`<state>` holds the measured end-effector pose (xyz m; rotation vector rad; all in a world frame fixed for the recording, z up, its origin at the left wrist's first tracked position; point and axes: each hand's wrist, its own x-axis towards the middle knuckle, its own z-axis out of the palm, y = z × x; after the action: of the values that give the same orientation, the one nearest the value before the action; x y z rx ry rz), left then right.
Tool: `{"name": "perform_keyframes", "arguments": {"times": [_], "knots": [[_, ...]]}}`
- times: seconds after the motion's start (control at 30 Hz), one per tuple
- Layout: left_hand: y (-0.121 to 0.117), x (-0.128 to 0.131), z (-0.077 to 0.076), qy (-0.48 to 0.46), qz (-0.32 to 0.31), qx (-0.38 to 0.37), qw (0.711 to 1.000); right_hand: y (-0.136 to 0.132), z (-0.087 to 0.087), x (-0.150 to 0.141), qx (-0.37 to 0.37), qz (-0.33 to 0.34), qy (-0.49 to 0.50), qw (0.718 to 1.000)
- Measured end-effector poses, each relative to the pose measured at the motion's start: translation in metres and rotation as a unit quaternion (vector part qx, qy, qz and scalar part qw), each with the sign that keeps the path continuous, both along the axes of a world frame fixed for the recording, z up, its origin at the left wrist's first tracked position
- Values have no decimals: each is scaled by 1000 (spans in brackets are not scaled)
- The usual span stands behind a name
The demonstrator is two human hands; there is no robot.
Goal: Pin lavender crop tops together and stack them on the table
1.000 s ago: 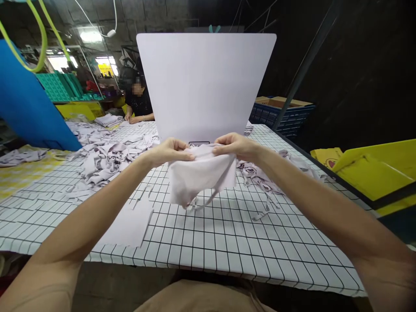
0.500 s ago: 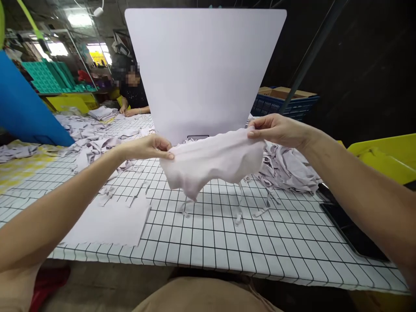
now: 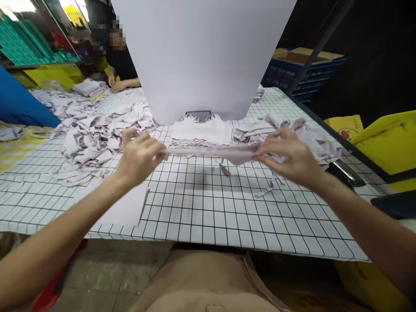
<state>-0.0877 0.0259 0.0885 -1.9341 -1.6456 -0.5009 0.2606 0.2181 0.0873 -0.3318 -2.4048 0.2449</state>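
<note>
my hands (image 3: 139, 154) and the cloth (image 3: 211, 151) between them are motion-blurred, so i can't tell its shape. the board (image 3: 201, 56) runs off the top edge. a co-worker's face (image 3: 115, 37) is pixelated.

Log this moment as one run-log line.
left hand: grips fabric piece | right hand: grips other end | piece: stretched flat above checked table | behind: neat stack, white board

Garment workshop, fabric heaps (image 3: 87, 138) on gridded table (image 3: 208, 212), stacked crates (image 3: 22, 47)
</note>
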Motion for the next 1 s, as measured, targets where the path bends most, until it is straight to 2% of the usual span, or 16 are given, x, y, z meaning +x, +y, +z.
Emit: {"name": "perform_keyframes", "arguments": {"times": [0.1,0.17,0.23,0.3,0.37,0.43,0.53,0.63,0.73,0.8,0.9,1.0], "knots": [[-42,23,-63,-12,-41,-81,996,-39,-59,21,-59,71,-75,993],[-66,38,-91,-47,-57,-168,983,-66,-85,32,-132,121,-127,976],[-83,51,-107,-100,-63,-210,970,-89,-101,37,-159,125,-141,969],[-94,62,-117,-132,-80,-228,961,-105,-110,40,-123,112,-158,973],[-100,68,-124,-142,-118,-250,950,-111,-115,41,-74,123,-196,970],[-101,66,-129,-177,-144,-257,939,-105,-115,38,-55,128,-190,972],[-83,49,-130,-284,-105,-196,933,-79,-105,10,-58,70,-119,989],[-35,27,-126,-364,-23,-161,917,-41,-96,-55,-52,17,-102,993],[25,16,-125,-463,75,-205,859,-9,-98,-135,-54,-53,-184,980],[55,16,-130,-477,101,-207,848,2,-106,-179,-27,-51,-257,965],[76,22,-139,-472,101,-216,849,9,-121,-215,-4,-19,-302,953],[77,28,-144,-477,100,-232,842,14,-127,-222,-20,-45,-271,961]]}}
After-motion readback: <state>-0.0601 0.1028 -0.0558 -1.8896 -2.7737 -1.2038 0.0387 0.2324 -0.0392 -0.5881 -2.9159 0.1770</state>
